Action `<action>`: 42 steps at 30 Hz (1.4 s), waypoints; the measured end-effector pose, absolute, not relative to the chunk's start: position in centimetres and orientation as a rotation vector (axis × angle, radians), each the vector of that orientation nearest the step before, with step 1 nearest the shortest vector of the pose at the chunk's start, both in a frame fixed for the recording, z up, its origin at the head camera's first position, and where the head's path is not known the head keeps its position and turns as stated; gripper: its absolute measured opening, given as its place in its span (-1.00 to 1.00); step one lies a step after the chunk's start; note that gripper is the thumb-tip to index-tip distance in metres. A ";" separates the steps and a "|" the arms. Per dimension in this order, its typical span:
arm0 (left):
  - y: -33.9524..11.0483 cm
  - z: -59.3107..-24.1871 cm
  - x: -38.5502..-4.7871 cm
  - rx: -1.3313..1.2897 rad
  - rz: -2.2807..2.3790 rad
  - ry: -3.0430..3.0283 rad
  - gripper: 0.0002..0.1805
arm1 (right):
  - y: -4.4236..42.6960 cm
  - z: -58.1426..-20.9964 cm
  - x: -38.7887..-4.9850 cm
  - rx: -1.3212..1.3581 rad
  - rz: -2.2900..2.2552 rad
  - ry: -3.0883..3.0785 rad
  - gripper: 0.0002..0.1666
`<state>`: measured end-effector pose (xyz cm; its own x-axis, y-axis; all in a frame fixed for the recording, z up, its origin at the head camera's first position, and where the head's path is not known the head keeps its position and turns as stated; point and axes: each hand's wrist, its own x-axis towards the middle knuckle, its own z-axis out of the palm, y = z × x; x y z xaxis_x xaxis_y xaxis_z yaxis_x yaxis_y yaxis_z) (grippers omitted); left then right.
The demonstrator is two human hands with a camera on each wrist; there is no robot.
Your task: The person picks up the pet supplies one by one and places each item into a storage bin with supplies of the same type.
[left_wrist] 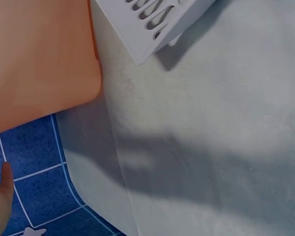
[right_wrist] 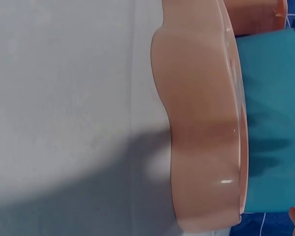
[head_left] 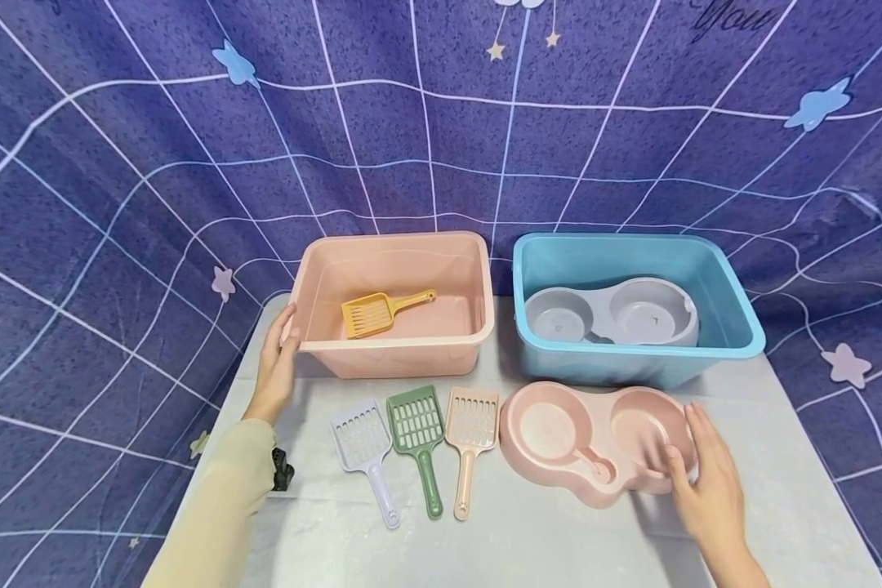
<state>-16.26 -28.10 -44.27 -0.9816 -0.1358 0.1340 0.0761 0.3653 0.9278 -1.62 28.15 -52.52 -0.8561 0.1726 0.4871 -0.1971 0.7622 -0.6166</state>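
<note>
In the head view my left hand (head_left: 274, 367) is at the left front corner of a pink bin (head_left: 394, 359), fingers extended along its rim; contact is unclear. A yellow slotted scoop (head_left: 370, 315) lies inside that bin. My right hand (head_left: 713, 482) hovers with spread fingers at the right end of a pink double bowl (head_left: 599, 482); whether it touches is unclear. Behind the bowl, a blue bin (head_left: 632, 366) holds a grey double bowl (head_left: 599, 306). Part of the left hand (left_wrist: 0, 201) shows apart from the pink bin (left_wrist: 44, 64) in the left wrist view.
Lavender (head_left: 363, 437), green (head_left: 416, 420) and peach (head_left: 473, 419) slotted scoops lie side by side before the pink bin, handles toward me. A small black object (head_left: 282, 470) is beside my left sleeve. Patterned blue cloth (head_left: 441, 139) hangs behind the white table (head_left: 559, 547).
</note>
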 end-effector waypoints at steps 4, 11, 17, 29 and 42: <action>-28.1 -44.1 -16.2 0.029 -1.648 -2.440 -0.43 | 27.5 -52.4 -1.5 0.016 0.943 -2.437 -0.31; -28.5 -44.6 -16.7 -0.020 -1.644 -2.399 -0.44 | 26.3 -52.1 -1.3 0.042 0.977 -2.431 -0.25; -29.5 -46.9 -18.0 -0.008 -1.609 -2.369 -0.40 | 25.1 -51.9 -1.0 0.058 0.996 -2.443 -0.24; -29.6 -47.6 -18.1 0.049 -1.595 -2.392 -0.44 | 22.3 -51.6 -0.5 0.088 1.102 -2.442 -0.22; -28.0 -43.9 -16.2 0.044 -1.617 -2.464 -0.42 | 18.8 -52.2 -0.6 0.212 1.269 -2.467 -0.21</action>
<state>-16.20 -27.97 -43.87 -0.9807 -0.1305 0.1453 0.0814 0.4032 0.9115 -0.56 18.83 -52.25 -0.9250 0.0297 0.3788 -0.2908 0.5862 -0.7561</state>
